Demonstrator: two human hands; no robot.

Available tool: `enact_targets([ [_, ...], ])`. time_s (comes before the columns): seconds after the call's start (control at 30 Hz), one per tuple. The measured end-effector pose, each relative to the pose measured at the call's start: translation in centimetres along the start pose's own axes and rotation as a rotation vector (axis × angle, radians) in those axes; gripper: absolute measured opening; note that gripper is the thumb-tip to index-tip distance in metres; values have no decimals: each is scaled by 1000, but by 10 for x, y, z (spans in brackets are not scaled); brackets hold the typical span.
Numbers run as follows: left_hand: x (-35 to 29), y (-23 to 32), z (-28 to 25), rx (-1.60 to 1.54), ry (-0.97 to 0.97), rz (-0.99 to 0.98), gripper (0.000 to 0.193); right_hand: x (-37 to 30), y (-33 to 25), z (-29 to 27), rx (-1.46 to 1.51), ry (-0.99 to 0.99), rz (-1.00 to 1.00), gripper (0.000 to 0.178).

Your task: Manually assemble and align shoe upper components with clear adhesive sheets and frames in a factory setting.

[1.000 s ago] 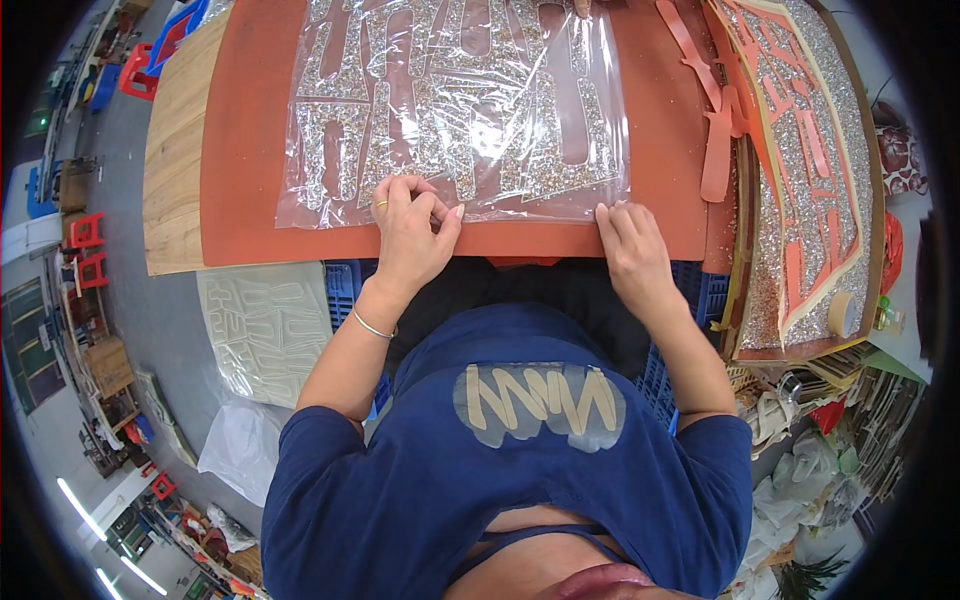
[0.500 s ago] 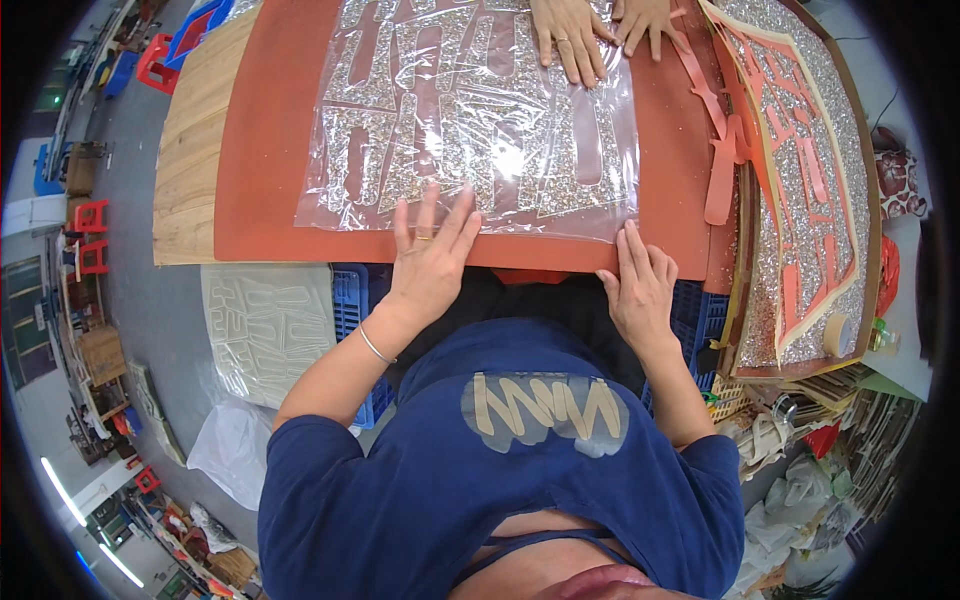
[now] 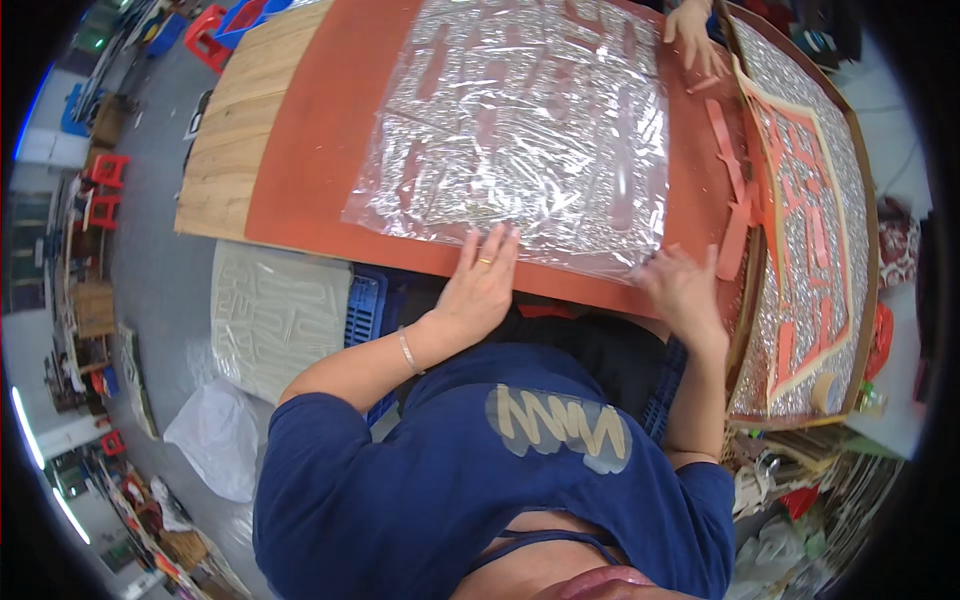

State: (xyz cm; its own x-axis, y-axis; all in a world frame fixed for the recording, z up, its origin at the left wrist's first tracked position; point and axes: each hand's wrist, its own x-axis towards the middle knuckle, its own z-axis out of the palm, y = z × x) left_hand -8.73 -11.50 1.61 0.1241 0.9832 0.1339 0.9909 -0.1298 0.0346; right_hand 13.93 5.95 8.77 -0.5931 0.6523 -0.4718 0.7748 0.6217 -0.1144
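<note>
A clear plastic film (image 3: 400, 215) lies wrinkled over a silver glittery sheet (image 3: 455, 165) with elongated cut-out shapes showing the red mat (image 3: 290, 180) beneath. My left hand (image 3: 480, 285), with a ring on one finger, rests its outstretched fingers on the film's near edge. At the film's near right corner is my right hand (image 3: 690, 300). Its fingertips are smeared by motion, so whether they pinch the film cannot be made out. Another person's hand (image 3: 692, 38) reaches in at the far right, beside the film, over a coral-coloured strip.
Coral cut-out strips (image 3: 735, 235) lie along the mat's right side. A glittery panel (image 3: 790, 330) with coral pieces and a tape roll (image 3: 826, 392) stands at right. Left are a wooden board (image 3: 230, 130), a pale sheet with shapes (image 3: 265, 340), a blue crate (image 3: 366, 310) and a white bag (image 3: 215, 440).
My view has turned, so the table appears tilted. The other person's hands have left the film; one shows at its right. My right hand has gone from lying flat to bent fingers at the corner.
</note>
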Motion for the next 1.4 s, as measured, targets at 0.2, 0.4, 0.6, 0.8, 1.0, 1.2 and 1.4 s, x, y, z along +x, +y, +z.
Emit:
enact_targets([
  [0.2, 6, 1, 5, -150, 93, -23, 45, 111, -13, 28, 18, 822, -214, 69],
  [0.4, -14, -38, 15, -685, -56, -107, 42, 147, -45, 10, 8, 380, -189, 73],
  [0.6, -26, -96, -3, 67, -14, -735, 79, 133, -79, 36, 143, 676, -389, 73],
  [0.8, -33, -113, -1, -35, 6, -695, 78, 104, -94, 52, -21, 468, -415, 76],
  [1.0, -77, -193, 3, -664, 574, -1131, 38, 29, -103, 81, 40, 442, -585, 74],
  [1.2, -180, -221, 41, -148, 957, -1392, 22, 1, -71, 123, 133, 678, -605, 53],
  [1.4, -287, -205, 183, -200, -152, -1820, 80, 4, -83, 123, 146, 703, -599, 51],
])
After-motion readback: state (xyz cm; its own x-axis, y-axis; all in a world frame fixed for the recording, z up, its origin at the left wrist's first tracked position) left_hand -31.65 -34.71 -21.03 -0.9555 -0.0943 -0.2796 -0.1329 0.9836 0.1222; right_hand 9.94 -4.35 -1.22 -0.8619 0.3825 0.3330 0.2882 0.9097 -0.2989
